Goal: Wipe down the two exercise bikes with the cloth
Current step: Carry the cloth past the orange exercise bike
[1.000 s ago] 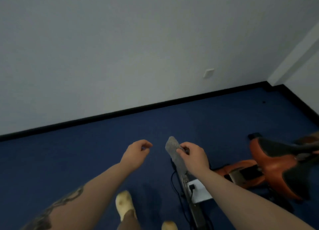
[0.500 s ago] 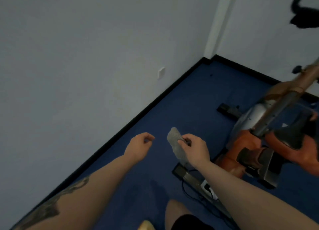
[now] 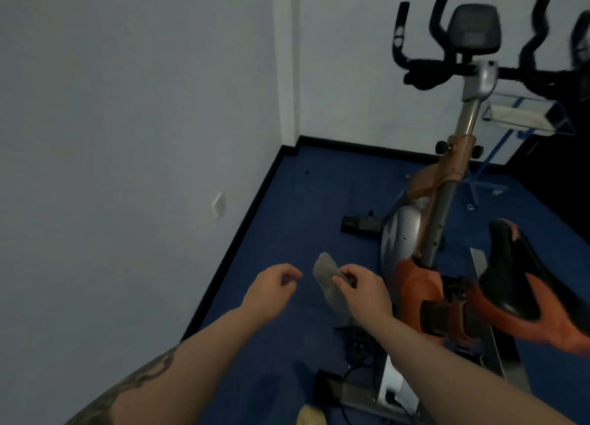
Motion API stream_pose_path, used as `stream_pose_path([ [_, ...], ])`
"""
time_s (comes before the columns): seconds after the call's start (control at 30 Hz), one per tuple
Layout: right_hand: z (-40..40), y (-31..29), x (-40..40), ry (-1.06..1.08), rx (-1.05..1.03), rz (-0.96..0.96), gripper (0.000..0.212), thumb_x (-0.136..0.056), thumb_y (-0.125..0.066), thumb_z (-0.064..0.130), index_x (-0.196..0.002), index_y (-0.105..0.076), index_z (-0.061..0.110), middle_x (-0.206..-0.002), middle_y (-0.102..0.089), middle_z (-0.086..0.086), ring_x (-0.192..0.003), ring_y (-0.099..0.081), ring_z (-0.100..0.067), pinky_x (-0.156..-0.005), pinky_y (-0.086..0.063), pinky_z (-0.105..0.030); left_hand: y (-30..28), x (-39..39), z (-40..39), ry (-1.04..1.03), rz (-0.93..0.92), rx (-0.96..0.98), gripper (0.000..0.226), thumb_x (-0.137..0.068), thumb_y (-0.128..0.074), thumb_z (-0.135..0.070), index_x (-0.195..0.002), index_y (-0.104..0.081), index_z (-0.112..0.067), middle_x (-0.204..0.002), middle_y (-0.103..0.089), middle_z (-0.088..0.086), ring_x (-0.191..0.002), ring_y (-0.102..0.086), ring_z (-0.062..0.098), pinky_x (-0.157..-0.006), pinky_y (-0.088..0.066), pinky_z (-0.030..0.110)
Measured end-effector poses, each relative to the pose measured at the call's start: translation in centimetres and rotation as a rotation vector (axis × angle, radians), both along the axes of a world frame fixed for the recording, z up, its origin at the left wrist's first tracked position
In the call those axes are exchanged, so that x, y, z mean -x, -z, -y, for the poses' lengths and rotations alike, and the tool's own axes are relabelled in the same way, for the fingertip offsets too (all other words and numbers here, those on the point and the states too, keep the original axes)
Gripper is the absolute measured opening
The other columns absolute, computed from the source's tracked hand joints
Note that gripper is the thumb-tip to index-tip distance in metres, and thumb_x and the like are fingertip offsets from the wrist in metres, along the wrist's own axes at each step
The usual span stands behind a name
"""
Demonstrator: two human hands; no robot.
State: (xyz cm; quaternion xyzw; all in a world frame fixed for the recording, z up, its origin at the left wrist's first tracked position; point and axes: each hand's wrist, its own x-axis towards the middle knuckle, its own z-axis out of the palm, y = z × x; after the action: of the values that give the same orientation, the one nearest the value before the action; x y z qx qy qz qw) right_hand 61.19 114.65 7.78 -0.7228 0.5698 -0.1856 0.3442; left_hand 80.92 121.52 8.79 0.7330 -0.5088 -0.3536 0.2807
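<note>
While beside bike (image 3: 424,265), cloth (image 3: 327,281) in right hand (image 3: 364,292).

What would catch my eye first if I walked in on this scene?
Probably the orange and silver exercise bike standing on the blue carpet at right, its black handlebars high against the white wall. Next, the two bare arms reaching in from below: the right hand pinches a grey cloth, while the left hand beside it holds nothing.

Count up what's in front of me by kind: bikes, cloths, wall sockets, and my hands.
Exercise bike: 1
Cloth: 1, held by the right hand
Wall socket: 1
Hands: 2, counting the left hand
Total: 5
</note>
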Motion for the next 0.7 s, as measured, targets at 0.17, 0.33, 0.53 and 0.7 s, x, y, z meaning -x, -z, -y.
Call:
stream_pose_path([
  [0.17,3.7,-0.2,-2.4,0.105,-0.017,0.024,0.010,-0.093,-0.062,0.036,-0.092,-0.067,0.027,-0.086,-0.064,0.013,-0.078,-0.058,-0.006,-0.060,-0.040,-0.023,-0.8,-3.1,6.0,0.039,-0.023,0.049,0.025,-0.093,-0.056,-0.010,-0.097,-0.063,-0.034,-0.109,-0.066,-0.010,-0.101,-0.061,0.005,-0.088,-0.048,0.020],
  [0.33,7.4,-0.6,-5.3,0.180,-0.017,0.003,0.008,-0.092,-0.062,0.037,-0.089,-0.066,0.030,-0.083,-0.063,0.014,-0.076,-0.057,-0.001,-0.061,-0.046,-0.024,-1.1,-6.2,12.5,0.175,-0.002,0.023,0.023,-0.095,-0.056,-0.013,-0.105,-0.065,-0.031,-0.111,-0.065,-0.012,-0.105,-0.060,0.006,-0.092,-0.049,0.025],
  [0.53,14.7,-2.6,-8.5,0.426,0.058,0.086,0.007,-0.091,-0.064,0.035,-0.090,-0.068,0.028,-0.083,-0.066,0.013,-0.077,-0.060,-0.003,-0.068,-0.053,-0.031,-3.7,-9.4,23.0,0.389,0.026,0.074,0.022,-0.096,-0.055,-0.013,-0.110,-0.066,-0.026,-0.114,-0.065,-0.008,-0.107,-0.060,0.008,-0.096,-0.051,0.032],
  [0.7,20.1,-4.9,-10.0,0.579,0.120,0.129,0.010,-0.091,-0.064,0.034,-0.092,-0.069,0.026,-0.085,-0.066,0.012,-0.082,-0.061,-0.006,-0.075,-0.052,-0.031,-6.3,-11.5,32.0,0.522,0.042,0.159,0.024,-0.097,-0.053,-0.012,-0.115,-0.067,-0.021,-0.117,-0.064,-0.008,-0.109,-0.059,0.007,-0.095,-0.047,0.024],
])
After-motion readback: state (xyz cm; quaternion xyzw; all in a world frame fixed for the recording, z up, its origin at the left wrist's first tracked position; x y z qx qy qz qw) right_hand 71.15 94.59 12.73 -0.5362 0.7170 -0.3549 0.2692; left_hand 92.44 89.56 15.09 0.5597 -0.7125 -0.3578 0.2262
